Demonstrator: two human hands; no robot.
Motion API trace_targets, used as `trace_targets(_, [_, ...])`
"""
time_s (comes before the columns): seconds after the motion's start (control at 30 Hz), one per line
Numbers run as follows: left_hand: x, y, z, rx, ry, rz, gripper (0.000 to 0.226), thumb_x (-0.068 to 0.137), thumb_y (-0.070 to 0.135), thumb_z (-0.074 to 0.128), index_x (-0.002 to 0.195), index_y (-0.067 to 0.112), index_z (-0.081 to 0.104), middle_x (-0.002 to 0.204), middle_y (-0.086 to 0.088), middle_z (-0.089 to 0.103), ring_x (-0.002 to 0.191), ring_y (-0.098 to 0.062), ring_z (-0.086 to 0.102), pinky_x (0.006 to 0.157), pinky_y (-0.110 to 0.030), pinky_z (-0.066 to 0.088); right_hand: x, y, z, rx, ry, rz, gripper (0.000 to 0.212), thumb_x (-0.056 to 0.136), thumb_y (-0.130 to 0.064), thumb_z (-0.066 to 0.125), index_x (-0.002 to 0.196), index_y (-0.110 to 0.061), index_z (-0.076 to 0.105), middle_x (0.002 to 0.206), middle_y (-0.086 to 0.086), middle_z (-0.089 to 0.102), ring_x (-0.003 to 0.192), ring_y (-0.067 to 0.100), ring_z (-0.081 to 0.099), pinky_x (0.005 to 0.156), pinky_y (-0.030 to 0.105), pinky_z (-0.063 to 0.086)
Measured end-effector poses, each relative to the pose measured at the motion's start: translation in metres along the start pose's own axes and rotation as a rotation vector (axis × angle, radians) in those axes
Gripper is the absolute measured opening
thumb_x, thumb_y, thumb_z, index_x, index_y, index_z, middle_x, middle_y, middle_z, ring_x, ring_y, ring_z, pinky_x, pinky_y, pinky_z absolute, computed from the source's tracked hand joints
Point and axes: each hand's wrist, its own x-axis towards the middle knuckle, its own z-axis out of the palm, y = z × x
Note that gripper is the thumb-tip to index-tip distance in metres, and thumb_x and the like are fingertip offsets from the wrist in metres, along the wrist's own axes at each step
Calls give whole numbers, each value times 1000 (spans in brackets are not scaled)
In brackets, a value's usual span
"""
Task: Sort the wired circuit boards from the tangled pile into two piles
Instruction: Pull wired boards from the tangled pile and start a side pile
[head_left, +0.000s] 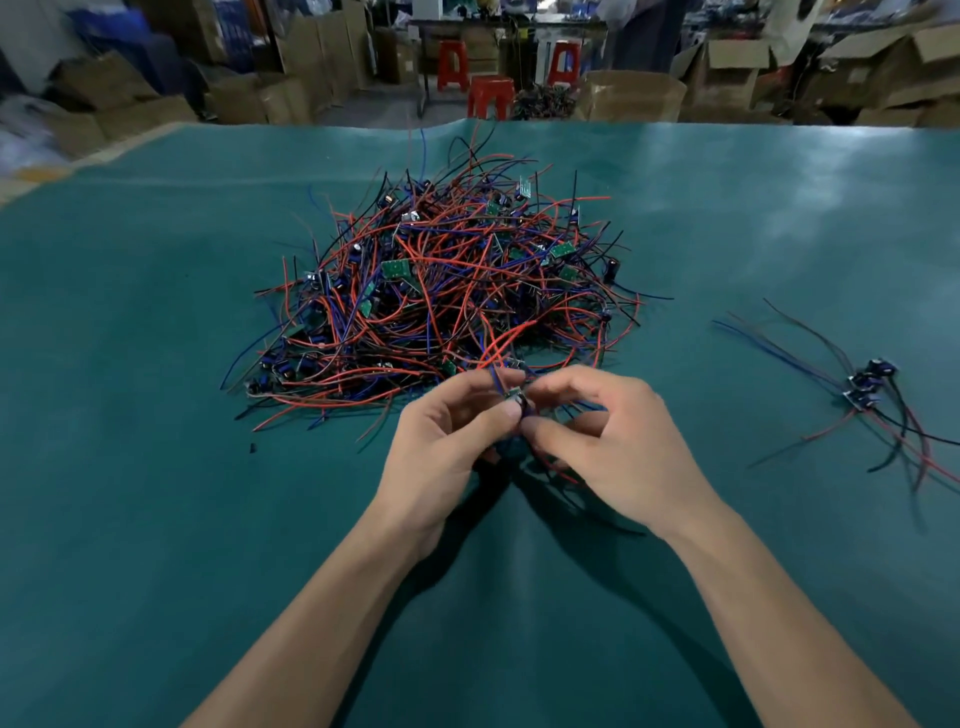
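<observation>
Green mat (156, 519): both hands, left (441, 447) and right (613, 447), pinch one board (516, 401) near the pile (441, 291); small pile (867, 387) lies right.

Two bare forearms are seen entering from the lower edge of the frame, one from the lower left and one from the lower right. No sleeves are shown on either arm up to the frame edge. The left hand (447, 441) and the right hand (608, 441) are uncovered. The fingernails are seen to be short and plain. The rest of the body is not shown.
</observation>
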Motion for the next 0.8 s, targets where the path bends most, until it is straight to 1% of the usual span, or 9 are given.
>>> trace_targets(0.07, [0,3,-2,-78,-6,-3,19,85,15,72,103,21,73,89,-1,72,77,-12,62,74,-22,51,0,2,-1,5,-22,22,14,85,-22,81,94,-31,76,85,-7,75,68,20,71,68,39,58])
trace_targets(0.17, [1,7,-4,-195,-39,-25,25,84,13,68,106,23,71,99,-12,70,89,-18,64,85,-28,50,2,5,-5,-89,-9,10,9,83,-23,81,84,-31,77,73,-11,74,56,6,64,60,22,48])
trace_targets(0.33, [1,20,-15,-518,-206,-155,15,79,20,76,92,26,70,104,-9,73,95,-19,72,85,-30,57,8,12,-19,-391,184,-7,11,81,-20,79,81,-31,78,69,-23,69,64,1,63,59,8,43])
trace_targets(0.43, [5,24,-15,-635,-107,-208,6,87,20,67,88,22,73,105,-10,74,89,-17,74,74,-24,60,9,11,-27,-6,152,118,15,88,-15,74,84,-28,79,77,-8,75,63,8,68,57,21,51])
trace_targets(0.53, [10,24,-16,-805,107,-311,8,83,7,62,87,10,69,110,-20,70,95,-29,74,59,-18,59,8,6,-35,516,-177,276,22,97,-7,59,97,-14,79,95,15,76,72,24,72,60,31,56])
trace_targets(0.6, [10,26,-18,-890,151,-309,7,78,5,65,85,8,64,112,-23,68,97,-34,73,61,-22,60,6,5,-38,568,-365,328,24,97,-2,56,104,-12,77,102,21,75,75,29,72,64,34,59])
trace_targets(0.67, [9,25,-16,-822,96,-283,7,78,8,66,82,11,62,98,-19,72,100,-35,72,73,-33,62,3,4,-31,494,-455,280,26,92,3,65,111,-13,75,103,20,74,74,29,72,62,32,59])
trace_targets(0.73, [7,21,-11,-712,42,-266,6,81,13,63,84,14,57,94,-12,75,103,-31,71,82,-36,61,-1,2,-14,423,-394,168,37,83,-1,78,117,-15,71,98,17,75,71,26,70,58,31,57])
trace_targets(0.8, [5,16,-5,-586,30,-258,7,82,15,62,85,17,57,101,-8,76,99,-23,70,87,-35,55,-2,-1,6,362,-180,39,40,78,-6,85,114,-17,72,91,10,76,70,21,68,59,31,57])
